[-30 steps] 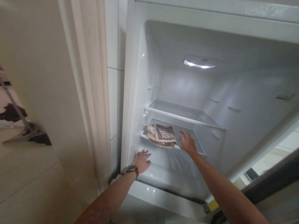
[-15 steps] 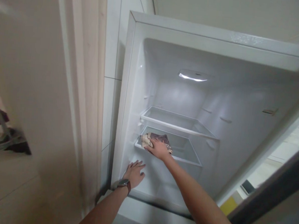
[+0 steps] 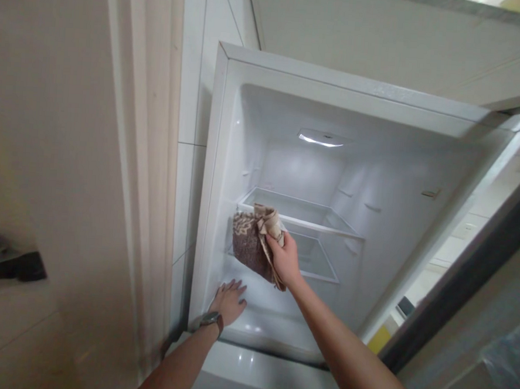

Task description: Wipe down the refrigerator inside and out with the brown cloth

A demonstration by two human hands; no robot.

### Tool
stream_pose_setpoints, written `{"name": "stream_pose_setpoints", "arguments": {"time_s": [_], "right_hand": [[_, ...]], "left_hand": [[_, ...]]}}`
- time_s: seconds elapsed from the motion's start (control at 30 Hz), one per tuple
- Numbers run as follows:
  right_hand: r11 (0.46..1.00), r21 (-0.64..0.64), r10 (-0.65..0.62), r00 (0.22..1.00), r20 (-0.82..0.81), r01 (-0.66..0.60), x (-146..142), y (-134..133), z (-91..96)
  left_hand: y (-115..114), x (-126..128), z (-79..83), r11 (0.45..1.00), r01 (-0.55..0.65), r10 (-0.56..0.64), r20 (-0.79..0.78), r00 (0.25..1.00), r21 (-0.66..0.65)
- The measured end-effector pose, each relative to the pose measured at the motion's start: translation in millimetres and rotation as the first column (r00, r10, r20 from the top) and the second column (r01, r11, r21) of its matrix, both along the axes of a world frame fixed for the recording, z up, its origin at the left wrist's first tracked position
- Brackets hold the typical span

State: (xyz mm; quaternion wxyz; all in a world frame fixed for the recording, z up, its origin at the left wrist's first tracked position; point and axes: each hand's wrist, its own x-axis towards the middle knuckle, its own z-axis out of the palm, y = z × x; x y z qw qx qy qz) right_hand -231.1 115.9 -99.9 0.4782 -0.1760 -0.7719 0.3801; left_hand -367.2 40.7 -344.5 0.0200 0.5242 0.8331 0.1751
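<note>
The patterned cloth [image 3: 252, 250] is hanging inside the open fridge [image 3: 355, 84], toward its left side, and it is covering the left part of the upper shelf [image 3: 302, 219] and the lower shelf [image 3: 321, 277] from view. Whether it is touching them, I cannot tell. From your grip, the cloth is reaching out to the left; its longer direction is sloping from upper left to lower right, while a bunched fold is standing above your fingers. Your right hand [image 3: 286, 259] is the nearer one, because it is closing firmly around the cloth's right edge, and its forearm is slanting in from the lower right. Your left hand [image 3: 228, 303] is lying lower, apart from the cloth, with fingers spreading and gripping nothing, near the bottom of the left inner wall [image 3: 233, 157].
</note>
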Motion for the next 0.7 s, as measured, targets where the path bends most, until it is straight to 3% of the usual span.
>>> {"name": "stream_pose_setpoints", "arguments": {"time_s": [0.1, 0.17, 0.27, 0.33, 0.4, 0.43, 0.5, 0.57, 0.63, 0.7], "right_hand": [[0.986, -0.167, -0.050, 0.966, -0.253, 0.007, 13.9, -3.5, 43.0], [0.982, -0.174, -0.135, 0.920, -0.369, 0.074, 25.9, 0.1, 74.4], [0.947, -0.032, -0.294, 0.825, -0.482, 0.319, 43.4, 10.3, 117.8], [0.850, 0.101, -0.423, 0.784, -0.454, 0.517, 49.5, 20.5, 139.1], [0.742, 0.246, -0.563, 0.779, -0.276, 0.624, 48.1, 33.6, 150.4], [0.723, 0.331, -0.601, 0.788, -0.130, 0.606, 44.5, 41.0, 151.8], [0.782, 0.464, -0.564, 0.790, 0.242, 0.416, 33.1, 56.2, 146.9], [0.853, 0.491, -0.462, 0.690, 0.557, 0.175, 19.2, 70.1, 135.8], [0.872, 0.486, -0.435, 0.557, 0.708, 0.063, 6.3, 81.5, 124.7], [0.866, 0.498, -0.456, 0.474, 0.753, 0.044, -4.0, 90.1, 118.5]], "left_hand": [[-0.4, -0.3, 0.2, 1.000, 0.005, -0.005, 0.003, 1.000, 0.009], [-0.3, -0.7, -0.2, 1.000, 0.012, -0.012, 0.012, 1.000, 0.012], [0.6, -1.1, -1.7, 1.000, 0.000, -0.001, 0.019, 1.000, 0.026], [1.4, -1.1, -2.8, 0.999, -0.010, 0.009, 0.021, 1.000, 0.033], [1.8, -0.8, -3.7, 0.999, -0.008, 0.007, 0.024, 1.000, 0.033], [1.8, -0.7, -3.8, 0.999, -0.004, 0.003, 0.025, 1.000, 0.033], [1.5, -0.6, -3.6, 0.999, 0.000, -0.001, 0.026, 1.000, 0.034], [1.1, -0.7, -2.9, 0.999, -0.002, 0.001, 0.024, 1.000, 0.036], [1.1, -0.7, -2.1, 0.999, -0.006, 0.005, 0.023, 1.000, 0.035], [1.3, -0.5, -1.8, 0.999, 0.000, -0.001, 0.024, 1.000, 0.040]]}}
